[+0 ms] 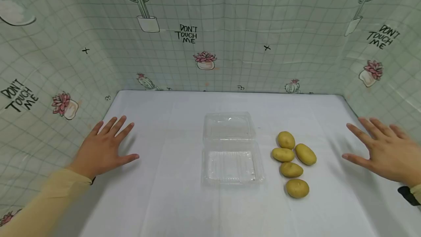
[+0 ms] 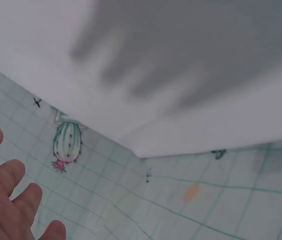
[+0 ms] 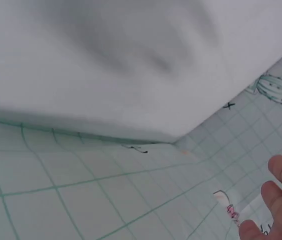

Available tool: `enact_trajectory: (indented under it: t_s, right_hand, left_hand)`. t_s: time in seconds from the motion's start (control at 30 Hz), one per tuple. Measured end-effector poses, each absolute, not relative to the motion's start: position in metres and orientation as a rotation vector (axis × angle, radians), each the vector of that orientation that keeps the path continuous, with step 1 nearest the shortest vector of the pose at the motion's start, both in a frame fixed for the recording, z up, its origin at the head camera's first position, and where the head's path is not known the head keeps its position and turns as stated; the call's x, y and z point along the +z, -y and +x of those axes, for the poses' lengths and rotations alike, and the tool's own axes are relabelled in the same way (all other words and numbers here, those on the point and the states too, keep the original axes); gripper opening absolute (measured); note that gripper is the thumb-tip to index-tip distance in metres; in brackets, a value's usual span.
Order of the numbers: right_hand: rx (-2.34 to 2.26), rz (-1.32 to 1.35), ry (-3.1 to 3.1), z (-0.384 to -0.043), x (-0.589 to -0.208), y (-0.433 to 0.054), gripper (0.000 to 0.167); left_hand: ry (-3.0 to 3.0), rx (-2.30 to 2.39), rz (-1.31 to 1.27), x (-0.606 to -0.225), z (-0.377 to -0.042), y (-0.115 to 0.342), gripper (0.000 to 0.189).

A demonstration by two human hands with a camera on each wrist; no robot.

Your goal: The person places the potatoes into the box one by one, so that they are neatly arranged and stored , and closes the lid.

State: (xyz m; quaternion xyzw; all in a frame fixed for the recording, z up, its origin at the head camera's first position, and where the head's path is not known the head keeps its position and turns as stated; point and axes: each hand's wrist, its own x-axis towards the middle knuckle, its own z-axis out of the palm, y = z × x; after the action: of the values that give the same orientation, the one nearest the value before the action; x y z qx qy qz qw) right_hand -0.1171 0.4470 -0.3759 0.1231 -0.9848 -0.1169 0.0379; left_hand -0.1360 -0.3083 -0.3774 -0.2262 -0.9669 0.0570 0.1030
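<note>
A clear plastic clamshell box (image 1: 230,145) lies unfolded in the middle of the white table, its lid half toward the back. Several yellow potatoes sit in a loose group to its right, among them an oval potato (image 1: 306,154) nearest the right hand and a round potato (image 1: 297,188) at the front. My left hand (image 1: 102,149) hovers over the table's left side with fingers spread, holding nothing. Over the right edge, my right hand (image 1: 388,149) is likewise spread and holds nothing. Both wrist views show fingertips above the table and hand shadows on its white surface.
The white table (image 1: 177,200) is bordered at the back and both sides by a hanging cloth (image 1: 243,21) with a green grid and cactus drawings. Its left and right edges run close to the hands.
</note>
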Motion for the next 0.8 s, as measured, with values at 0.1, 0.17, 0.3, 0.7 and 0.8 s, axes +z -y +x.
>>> enact_trajectory:
  t_s: [0.1,0.17,0.3,0.7,0.8]
  right_hand:
    - [-0.338,0.405,3.021,-0.118,-0.378,-0.443,0.103]
    - [-0.325,0.428,3.010,-0.119,-0.379,-0.440,0.101]
    - [-0.302,0.476,2.983,-0.120,-0.381,-0.433,0.097]
    - [-0.157,0.589,2.985,-0.118,-0.388,-0.413,0.092]
    - [-0.091,0.627,2.962,-0.118,-0.393,-0.409,0.090]
  left_hand:
    - [2.849,0.139,-0.686,-0.380,-0.136,0.299,0.095]
    - [2.842,0.127,-0.696,-0.382,-0.136,0.293,0.095]
    - [2.827,0.111,-0.715,-0.385,-0.136,0.280,0.095]
    - [2.831,0.036,-0.799,-0.398,-0.131,0.235,0.097]
    - [2.825,0.013,-0.817,-0.402,-0.130,0.223,0.098]
